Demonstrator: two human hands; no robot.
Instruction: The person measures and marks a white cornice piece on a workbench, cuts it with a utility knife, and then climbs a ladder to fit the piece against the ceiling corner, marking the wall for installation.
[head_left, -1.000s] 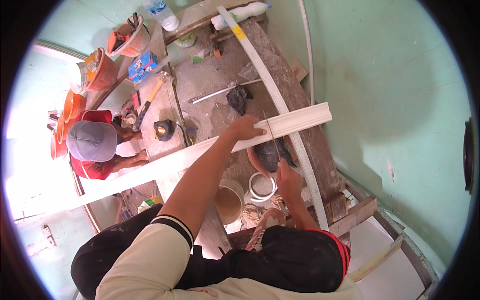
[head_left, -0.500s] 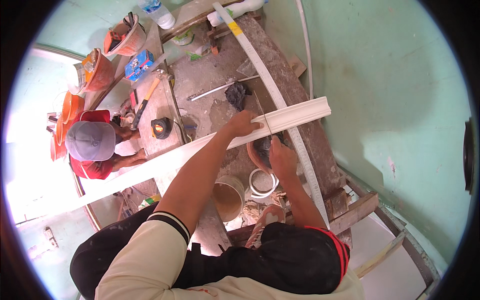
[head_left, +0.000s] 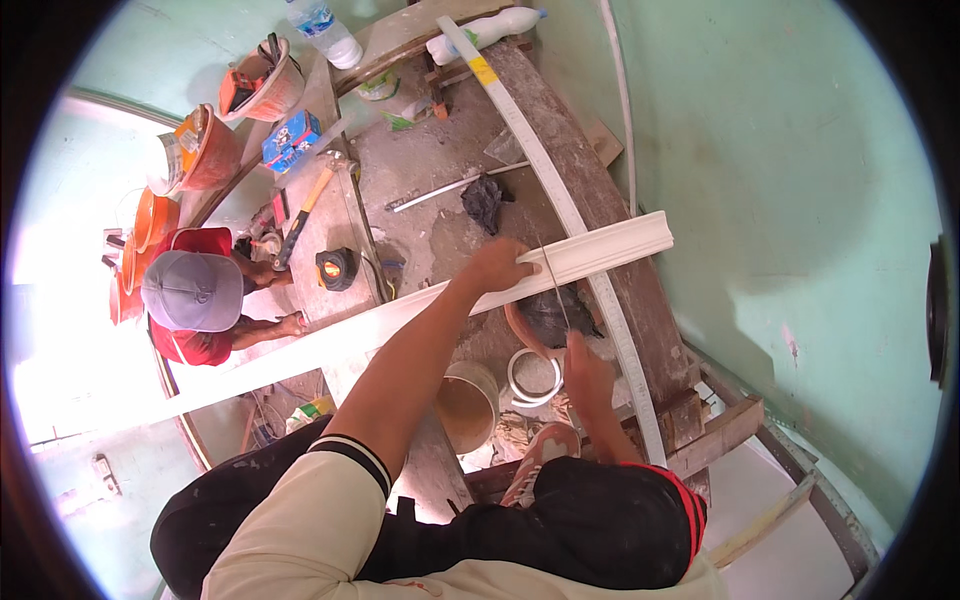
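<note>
A long white cornice moulding (head_left: 615, 245) lies slantwise across the wooden planks, its right end over the right-hand plank. My left hand (head_left: 500, 265) is closed over the moulding, pressing it from above. Just right of those fingers, a thin saw blade (head_left: 552, 275) crosses the moulding. My right hand (head_left: 590, 370) grips the blade's near end, below the moulding's near edge; the handle, if any, is hidden in the fist. Under the moulding runs a long pale straightedge (head_left: 548, 170) with a yellow band.
At left, a person in a grey cap (head_left: 195, 290) has hands near the moulding. On the left plank sit a tape measure (head_left: 336, 269), a hammer (head_left: 305, 215) and a blue box (head_left: 291, 141). Orange buckets (head_left: 212, 150) stand beyond. A bucket (head_left: 467, 410) is below; a green wall (head_left: 770, 150) rises right.
My right hand has drawn the saw blade back toward me, away from the moulding. My left hand keeps its hold. The whole view has shifted slightly.
</note>
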